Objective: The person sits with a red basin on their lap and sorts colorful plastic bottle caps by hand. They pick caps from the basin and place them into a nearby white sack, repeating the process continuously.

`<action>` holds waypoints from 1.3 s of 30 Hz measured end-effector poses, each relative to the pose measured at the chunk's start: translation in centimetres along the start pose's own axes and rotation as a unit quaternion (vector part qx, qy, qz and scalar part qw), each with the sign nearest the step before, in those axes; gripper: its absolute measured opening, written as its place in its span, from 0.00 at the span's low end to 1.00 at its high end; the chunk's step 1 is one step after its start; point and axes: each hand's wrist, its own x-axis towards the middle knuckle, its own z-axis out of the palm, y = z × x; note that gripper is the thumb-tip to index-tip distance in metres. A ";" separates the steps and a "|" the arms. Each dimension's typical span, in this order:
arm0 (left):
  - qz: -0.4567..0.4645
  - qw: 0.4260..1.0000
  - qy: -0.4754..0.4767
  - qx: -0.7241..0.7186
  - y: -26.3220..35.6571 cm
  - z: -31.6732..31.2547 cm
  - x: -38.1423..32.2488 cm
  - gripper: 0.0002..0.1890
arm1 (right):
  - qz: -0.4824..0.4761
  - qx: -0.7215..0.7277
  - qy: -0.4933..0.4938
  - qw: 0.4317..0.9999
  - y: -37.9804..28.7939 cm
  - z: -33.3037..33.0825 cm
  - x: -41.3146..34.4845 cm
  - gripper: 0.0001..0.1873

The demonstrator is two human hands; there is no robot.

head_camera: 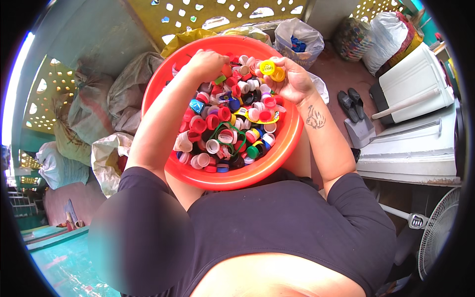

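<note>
A wide red plastic basin [222, 182] sits at my lap, heaped with plastic bottle caps [213, 146] in red, white, blue, green and other colours. My right hand [293, 81] is over the basin's far right side, palm up, holding a yellow cap [267, 67] that bears writing and another yellow cap [278, 74]. On the far left part of the heap, my left hand [207, 65] has its fingers curled down among the caps; whether they grip one is hidden. Close by lies a lime-green cap [220, 79]. Crumpled wrappers, one blue [196, 106], and a green band [222, 126] are mixed in.
Stuffed sacks [89, 107] line the left wall, with an open white sack [111, 159] nearest. Beyond the basin stands a plastic bag [298, 41] with blue caps inside. At right are black slippers [350, 104], a dustpan [360, 131], a white container [413, 85] and an electric fan [439, 230].
</note>
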 end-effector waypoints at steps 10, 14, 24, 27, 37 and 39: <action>-0.025 0.811 0.076 -0.580 -2.7 -2.5 -3.6 0.24 | 0.010 0.031 -0.054 0.998 0.8 -1.2 0.5 0.21; -0.010 0.815 0.083 -0.574 -0.7 -4.3 -4.8 0.26 | 0.013 0.041 -0.039 0.998 0.5 -0.2 0.1 0.18; 0.035 0.944 0.231 -0.233 2.1 -4.9 -6.6 0.24 | -0.193 -0.038 0.078 0.977 -8.3 -8.3 -4.8 0.16; -0.053 0.831 0.159 -0.531 2.6 -3.2 -6.3 0.22 | -0.189 -0.055 0.248 0.948 -7.4 -14.6 -4.8 0.15; -0.077 0.438 0.087 -0.891 3.3 -2.3 -7.0 0.20 | -0.387 -0.549 0.144 0.727 -2.7 -2.2 -2.0 0.20; -0.093 0.409 0.123 -0.900 4.6 -2.9 -7.4 0.19 | -0.313 -0.541 0.024 0.780 -0.9 3.4 -1.2 0.15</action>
